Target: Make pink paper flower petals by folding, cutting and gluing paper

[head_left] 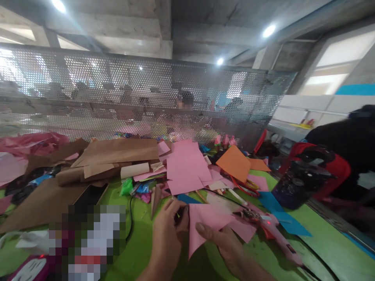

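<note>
Head view, left hand (168, 232): lower centre, fingers curled at the sheet's left edge; cannot tell whether they pinch it.
Pink sheet (209, 215): 1 piece between the hands, bent, edges unjoined; shaping looks begun, unfinished.
Right hand (227, 244): pinching it, thumb in front.
Glue gun (271, 226): lower right, lit, crowding that side.
Blue sheets (293, 225): right, beside it.

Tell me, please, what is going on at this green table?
A bent sheet of pink paper is being handled above the green tabletop. The right hand holds it, thumb on its face, while the left hand is curled at its left edge, its grip unclear. A pink plastic glue gun rests to the right, its small red light lit. Flat pink paper sheets and an orange paper square lie farther back.
</note>
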Motion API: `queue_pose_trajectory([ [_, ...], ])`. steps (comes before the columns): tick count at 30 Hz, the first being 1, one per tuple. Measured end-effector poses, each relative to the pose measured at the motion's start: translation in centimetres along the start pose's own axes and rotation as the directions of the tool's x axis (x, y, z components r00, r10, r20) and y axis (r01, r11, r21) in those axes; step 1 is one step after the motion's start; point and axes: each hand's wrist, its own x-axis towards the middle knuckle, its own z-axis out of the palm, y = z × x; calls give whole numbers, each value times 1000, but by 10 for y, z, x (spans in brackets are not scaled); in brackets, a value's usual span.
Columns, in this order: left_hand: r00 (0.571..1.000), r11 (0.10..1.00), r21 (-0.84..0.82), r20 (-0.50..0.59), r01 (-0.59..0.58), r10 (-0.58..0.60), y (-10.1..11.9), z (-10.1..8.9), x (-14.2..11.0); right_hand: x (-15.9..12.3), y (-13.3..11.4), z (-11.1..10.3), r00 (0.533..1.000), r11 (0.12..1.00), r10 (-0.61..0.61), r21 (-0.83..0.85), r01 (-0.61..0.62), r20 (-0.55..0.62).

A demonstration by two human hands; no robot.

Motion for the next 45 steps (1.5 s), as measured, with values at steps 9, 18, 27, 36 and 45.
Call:
queue_pose_trajectory([
  [9, 999, 993, -114, -49, 4, -10, -3, 1, 0, 3, 16, -2, 1000, 979, -14, -201, 11, -9],
  [18, 937, 781, -521, 249, 344, -247, -11, -3, 5, 12, 2, -7, 998, 983, -59, -173, 53, -28],
  [27, 880, 707, -536, 381, 461, -284, -8, -5, 2, 17, 7, -16, 993, 959, -66, -283, 35, -101],
  [36, 877, 677, -569, 398, 466, -270, -10, -2, 2, 15, 2, -13, 986, 924, -107, -380, 51, -128],
  [45, 884, 651, -603, 378, 461, -275, -13, 2, 1, 20, 8, -13, 991, 943, -67, -331, 25, -116],
])
